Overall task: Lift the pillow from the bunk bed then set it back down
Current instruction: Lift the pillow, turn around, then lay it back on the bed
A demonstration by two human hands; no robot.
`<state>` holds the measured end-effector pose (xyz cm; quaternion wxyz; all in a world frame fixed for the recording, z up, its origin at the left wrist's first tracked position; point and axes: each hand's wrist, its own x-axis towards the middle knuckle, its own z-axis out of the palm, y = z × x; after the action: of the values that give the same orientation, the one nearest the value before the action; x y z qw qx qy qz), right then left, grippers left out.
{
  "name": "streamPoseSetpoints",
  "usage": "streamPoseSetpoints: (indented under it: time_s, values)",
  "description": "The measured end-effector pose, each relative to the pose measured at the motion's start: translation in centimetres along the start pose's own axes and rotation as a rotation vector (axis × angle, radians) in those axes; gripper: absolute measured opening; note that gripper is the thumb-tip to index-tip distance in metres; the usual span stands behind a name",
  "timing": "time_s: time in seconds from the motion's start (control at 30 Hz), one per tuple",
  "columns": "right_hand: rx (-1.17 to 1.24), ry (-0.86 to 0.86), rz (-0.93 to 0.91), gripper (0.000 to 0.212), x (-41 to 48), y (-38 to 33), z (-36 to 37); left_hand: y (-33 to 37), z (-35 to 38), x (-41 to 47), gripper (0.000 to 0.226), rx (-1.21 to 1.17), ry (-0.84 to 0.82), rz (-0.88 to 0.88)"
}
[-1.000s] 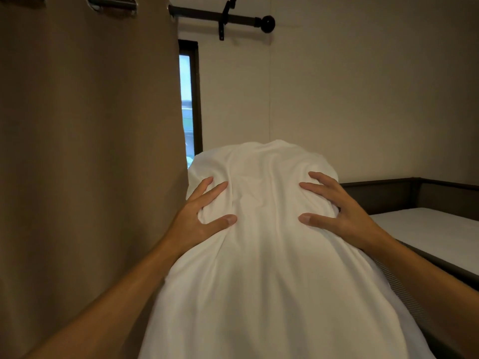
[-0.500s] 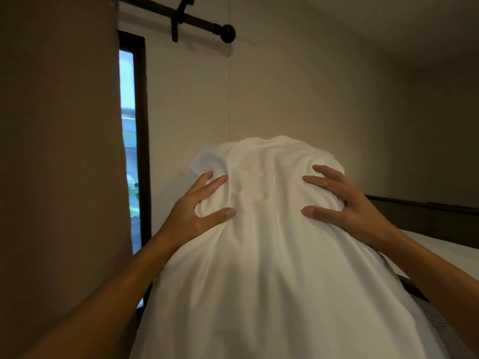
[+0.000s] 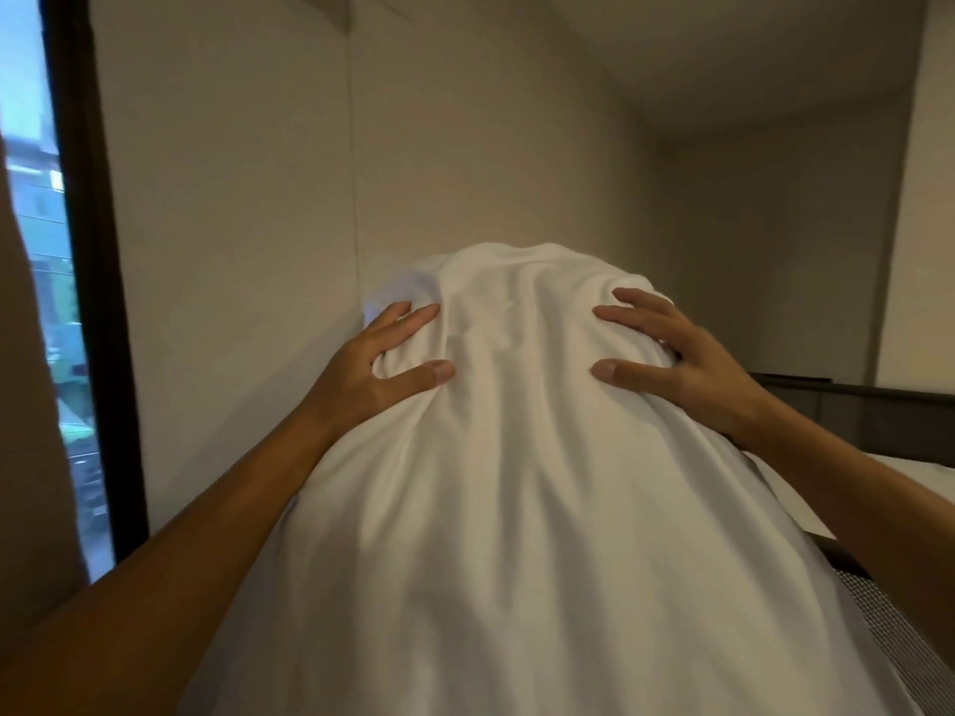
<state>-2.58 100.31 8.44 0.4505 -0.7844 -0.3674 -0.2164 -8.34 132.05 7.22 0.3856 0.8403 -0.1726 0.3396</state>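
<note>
A big white pillow [image 3: 517, 483] fills the middle and bottom of the head view, held up on end in front of me. My left hand [image 3: 377, 374] grips its upper left side, fingers pressed into the cloth. On the upper right side my right hand [image 3: 672, 354] grips it the same way. The bunk bed [image 3: 925, 467] shows only at the right edge, with a pale mattress and a dark rail behind. The pillow's lower end runs out of the frame.
A tall window with a dark frame [image 3: 82, 281] stands at the left, with a strip of brown curtain [image 3: 15, 457] at the far left edge. A plain beige wall [image 3: 465, 147] is close behind the pillow. A mesh panel [image 3: 909, 638] shows at the lower right.
The view has swung left and up: the curtain and its rod have slid out of sight and the window is nearer the left edge. Both hands keep the same grip on the pillow.
</note>
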Motion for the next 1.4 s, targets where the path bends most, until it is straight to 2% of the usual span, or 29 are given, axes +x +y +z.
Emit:
streamPoseSetpoints:
  time_s: [0.37,0.57,0.77,1.0,1.2,1.4]
  values:
    - [-0.042,0.031,0.121,0.056,0.3,3.9,-1.9,-2.1,4.9,3.7,0.074,-0.068,-0.131,0.002]
    - [-0.035,0.036,0.146,0.061,1.9,6.8,-2.6,-3.7,7.0,6.5,0.080,-0.070,-0.166,-0.017]
    - [-0.041,0.021,0.154,0.066,3.5,9.4,-3.3,-4.6,8.5,7.9,0.068,-0.155,-0.217,-0.012]
    - [-0.032,0.017,0.192,0.052,6.0,11.3,-4.4,-5.6,9.5,11.2,0.063,-0.191,-0.226,-0.048]
    - [-0.048,0.071,0.245,0.055,8.1,12.5,-5.2,-6.9,11.1,14.8,0.051,-0.230,-0.267,-0.025]
    - [-0.067,0.127,0.326,0.057,11.3,13.7,-5.1,-11.0,12.9,19.6,0.055,-0.336,-0.303,-0.007]
